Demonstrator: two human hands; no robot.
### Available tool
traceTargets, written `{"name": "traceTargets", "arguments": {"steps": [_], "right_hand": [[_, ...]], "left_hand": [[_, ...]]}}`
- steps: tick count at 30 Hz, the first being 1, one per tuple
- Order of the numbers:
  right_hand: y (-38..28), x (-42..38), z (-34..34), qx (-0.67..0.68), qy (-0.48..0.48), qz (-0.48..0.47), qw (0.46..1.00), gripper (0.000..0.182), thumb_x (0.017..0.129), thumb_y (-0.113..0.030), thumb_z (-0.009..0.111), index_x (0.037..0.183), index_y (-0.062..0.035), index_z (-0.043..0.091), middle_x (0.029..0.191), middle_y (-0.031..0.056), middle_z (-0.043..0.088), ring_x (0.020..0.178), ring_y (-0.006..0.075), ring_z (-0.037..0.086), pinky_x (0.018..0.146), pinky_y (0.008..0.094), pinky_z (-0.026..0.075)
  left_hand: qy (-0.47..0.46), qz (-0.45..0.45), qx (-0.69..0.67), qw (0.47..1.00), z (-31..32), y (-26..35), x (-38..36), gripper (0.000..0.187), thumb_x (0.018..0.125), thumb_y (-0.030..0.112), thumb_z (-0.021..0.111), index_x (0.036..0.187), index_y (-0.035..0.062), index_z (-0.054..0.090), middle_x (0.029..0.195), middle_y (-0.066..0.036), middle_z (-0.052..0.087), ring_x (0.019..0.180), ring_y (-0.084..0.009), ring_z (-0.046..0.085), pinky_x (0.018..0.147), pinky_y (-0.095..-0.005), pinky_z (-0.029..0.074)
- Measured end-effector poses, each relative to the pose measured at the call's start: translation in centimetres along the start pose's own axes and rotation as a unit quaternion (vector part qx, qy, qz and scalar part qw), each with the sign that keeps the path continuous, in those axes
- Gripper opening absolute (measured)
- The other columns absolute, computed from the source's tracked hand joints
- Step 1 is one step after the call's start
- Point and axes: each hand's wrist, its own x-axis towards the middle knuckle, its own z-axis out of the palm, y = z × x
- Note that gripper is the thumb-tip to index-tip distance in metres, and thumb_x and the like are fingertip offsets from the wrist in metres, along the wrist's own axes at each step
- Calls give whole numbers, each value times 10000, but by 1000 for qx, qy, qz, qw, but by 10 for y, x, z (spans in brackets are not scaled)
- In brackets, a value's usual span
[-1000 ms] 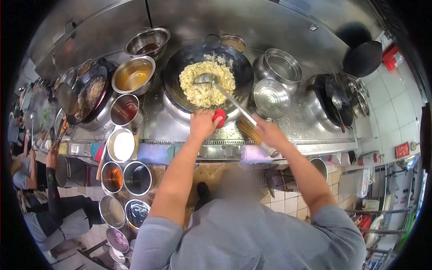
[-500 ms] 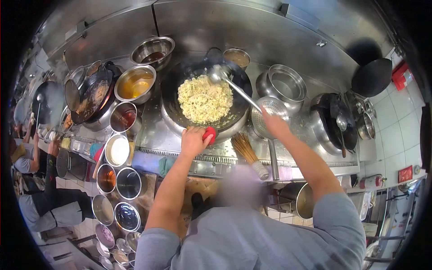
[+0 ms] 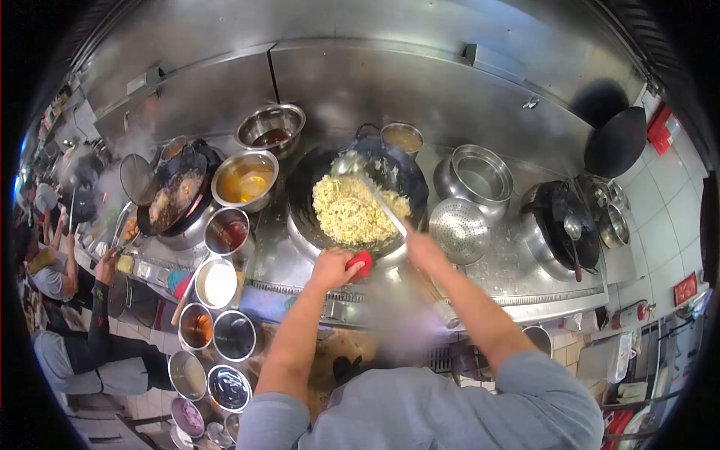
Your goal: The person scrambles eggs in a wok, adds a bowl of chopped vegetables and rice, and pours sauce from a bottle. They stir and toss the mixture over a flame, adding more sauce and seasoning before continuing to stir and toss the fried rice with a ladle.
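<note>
My left hand [image 3: 334, 268] is wrapped round the near edge of a large dark wok [image 3: 411, 176], at a red cloth [image 3: 360, 263]. Yellow fried rice [image 3: 349, 214] lies heaped in the wok. My right hand [image 3: 424, 249] grips the handle of a metal ladle [image 3: 386, 208], whose bowl rests at the far side of the rice. To the right of the wok lies a perforated strainer [image 3: 459, 231], its handle partly hidden behind my right forearm.
Bowls of amber liquid [image 3: 244, 181] and dark sauce [image 3: 271, 135] stand left of the wok, with several seasoning pots [image 3: 217, 283] nearer. A steel pot [image 3: 474, 180] and another wok [image 3: 562, 225] stand right. Co-workers [image 3: 75, 360] are at far left.
The view has shifted, so the stove sits lower and further right. My right hand and the ladle have moved left, nearer the wok. The rice is pushed closer to the near rim.
</note>
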Motion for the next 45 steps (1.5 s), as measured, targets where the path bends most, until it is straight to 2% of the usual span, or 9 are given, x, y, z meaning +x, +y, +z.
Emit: {"name": "traceTargets", "arguments": {"steps": [7,17,19,23,27,32,37,41,45], "right_hand": [[22,-124,-10,-42,-52,-16,998,472,962,-242,444,1425,-206,360,847,246,646,799,420,633,735,502,495],[-27,-45,58,114,1,35,993,462,962,-249,435,1406,-133,379,975,280,626,886,423,618,782,503,482],[-4,-73,71,105,14,-16,994,484,953,-251,449,1412,-124,369,999,285,620,919,420,610,807,502,473],[-36,-174,-6,70,72,-36,994,575,921,-238,475,1456,-150,285,980,265,635,913,426,614,815,489,475],[-61,-267,-113,15,-79,1,997,611,888,-178,495,1461,-183,283,890,224,646,806,413,626,771,476,493],[-98,-315,-227,-58,-215,49,974,569,849,-178,564,1401,-184,425,853,163,661,732,346,639,678,444,500],[-58,-212,-119,-72,-75,-67,992,571,848,-168,539,1403,-221,414,848,161,662,731,361,636,673,451,520],[-78,-178,-50,-74,5,26,997,532,860,-189,559,1379,-178,444,805,231,638,778,392,633,741,468,507],[-86,-194,-59,-58,-7,42,997,504,867,-163,539,1364,-140,454,931,228,648,860,387,626,770,465,500]], "left_hand": [[-2,8,-4,1000,4,1,1,351,880,435,560,843,97,650,856,-125,648,898,-314,600,805,-448,424],[-171,-1,-80,982,-10,-3,12,418,917,450,496,801,85,661,856,-146,660,896,-333,608,824,-457,434],[38,-1,4,999,12,6,-2,400,906,453,514,798,98,665,840,-138,660,852,-315,613,814,-469,427],[-7,52,-20,998,-2,17,6,381,901,455,520,830,109,661,838,-125,667,835,-310,615,813,-448,392],[8,-21,-12,1000,3,37,-4,391,903,456,517,793,107,654,779,-140,662,781,-309,629,765,-453,394],[45,120,-60,990,-138,144,-52,367,869,427,582,720,95,629,578,-130,607,547,-316,594,684,-395,415],[59,102,23,993,-81,113,-23,346,867,413,577,713,106,623,619,-111,630,566,-290,590,667,-443,389],[120,100,-29,987,42,70,-78,379,879,434,550,703,110,641,599,-108,622,561,-289,591,678,-450,385],[113,141,-17,983,-10,78,-61,416,900,440,524,650,132,646,573,-103,614,557,-292,596,706,-467,386]]}}
